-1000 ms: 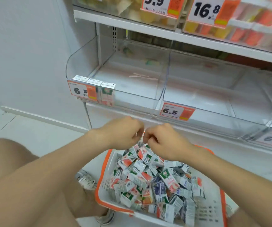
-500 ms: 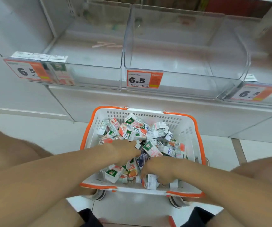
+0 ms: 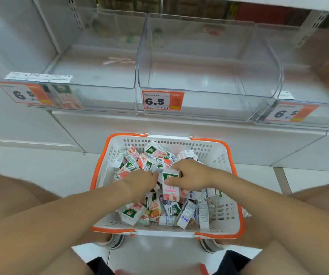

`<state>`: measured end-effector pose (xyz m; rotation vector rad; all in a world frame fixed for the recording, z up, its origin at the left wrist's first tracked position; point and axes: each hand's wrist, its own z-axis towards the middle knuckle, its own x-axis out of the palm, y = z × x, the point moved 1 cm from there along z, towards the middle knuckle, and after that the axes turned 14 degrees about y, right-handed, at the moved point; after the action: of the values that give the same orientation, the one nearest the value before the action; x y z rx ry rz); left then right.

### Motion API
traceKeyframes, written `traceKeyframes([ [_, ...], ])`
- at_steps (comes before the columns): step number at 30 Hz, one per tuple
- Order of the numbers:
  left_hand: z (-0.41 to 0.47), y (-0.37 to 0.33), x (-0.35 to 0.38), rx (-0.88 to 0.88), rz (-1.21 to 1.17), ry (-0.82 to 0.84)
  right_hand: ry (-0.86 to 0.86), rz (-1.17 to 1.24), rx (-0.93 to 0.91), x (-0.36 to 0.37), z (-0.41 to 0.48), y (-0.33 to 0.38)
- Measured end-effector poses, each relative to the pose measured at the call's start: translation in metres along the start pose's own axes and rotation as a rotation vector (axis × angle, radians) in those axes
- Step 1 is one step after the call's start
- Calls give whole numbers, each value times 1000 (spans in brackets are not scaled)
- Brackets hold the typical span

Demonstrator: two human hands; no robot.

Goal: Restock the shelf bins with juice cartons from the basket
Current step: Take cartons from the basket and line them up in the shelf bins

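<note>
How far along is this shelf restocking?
Barely begun. A few cartons stand at the front of the left bin; the middle bin holds none. The right hand grips a peach carton, the left hand reaches into the pile. The basket is heaped, so nearly everything is left.

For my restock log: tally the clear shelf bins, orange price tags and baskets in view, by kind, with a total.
Clear shelf bins: 3
Orange price tags: 3
Baskets: 1
Total: 7
</note>
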<state>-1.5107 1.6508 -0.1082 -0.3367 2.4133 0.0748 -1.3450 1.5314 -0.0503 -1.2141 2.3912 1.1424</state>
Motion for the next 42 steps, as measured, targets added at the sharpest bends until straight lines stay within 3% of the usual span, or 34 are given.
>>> traceKeyframes([
  [3, -15, 15, -28, 13, -368, -54, -93, 43, -21, -24, -19, 13],
  [5, -33, 27, -53, 73, -743, -73, -199, 38, -24, -39, -31, 21],
  [7, -59, 33, -75, 183, -1152, -64, -327, -86, 8, -50, -43, 27],
  [9, -82, 36, -88, 260, -1358, -114, -415, -191, 21, -58, -54, 30],
  [12, -107, 39, -100, 319, -1420, -246, -457, -184, -14, -67, -65, 34],
  [17, -140, 45, -116, 355, -1328, -454, -481, -141, -171, -71, -73, 60],
  [22, -169, 60, -128, 335, -1252, -597, -644, -255, -206, -72, -72, 88],
  [25, -187, 78, -129, 255, -1250, -750, -788, -165, -291, -75, -71, 107],
  [29, -208, 104, -133, 160, -1558, -1026, -975, 53, -428, -84, -65, 143],
  [34, -231, 128, -137, 131, -1910, -1184, -1080, -43, -528, -114, -37, 187],
  [38, -245, 150, -140, 80, -1967, -1362, -1088, -331, -391, -148, 10, 217],
  [42, -247, 164, -141, 87, -2035, -1425, -803, -553, -91, -168, 66, 241],
])
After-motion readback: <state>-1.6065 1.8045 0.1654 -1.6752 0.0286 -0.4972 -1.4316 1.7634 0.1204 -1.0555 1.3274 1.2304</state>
